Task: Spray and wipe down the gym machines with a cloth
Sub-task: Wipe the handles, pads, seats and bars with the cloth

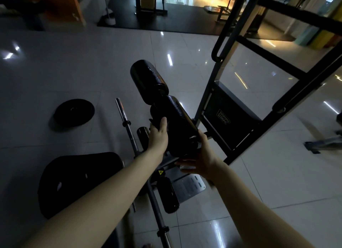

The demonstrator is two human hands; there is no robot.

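Observation:
The gym machine has two black foam roller pads on one bar: a far roller pad (148, 75) and a near roller pad (180, 124). My left hand (159, 135) grips a dark bunched cloth (157, 114) against the near pad's left side; in the dim light the cloth is hard to make out. My right hand (200, 155) cups the pad's near end from below, thumb up along the end and fingers stretched out underneath. No spray bottle is in view.
A black seat pad (79, 181) lies at lower left. A barbell (127, 124) and a weight plate (74, 112) lie on the glossy tiled floor. A lower roller (168, 195), a metal footplate (190, 187) and the machine's black frame (288, 70) stand close by.

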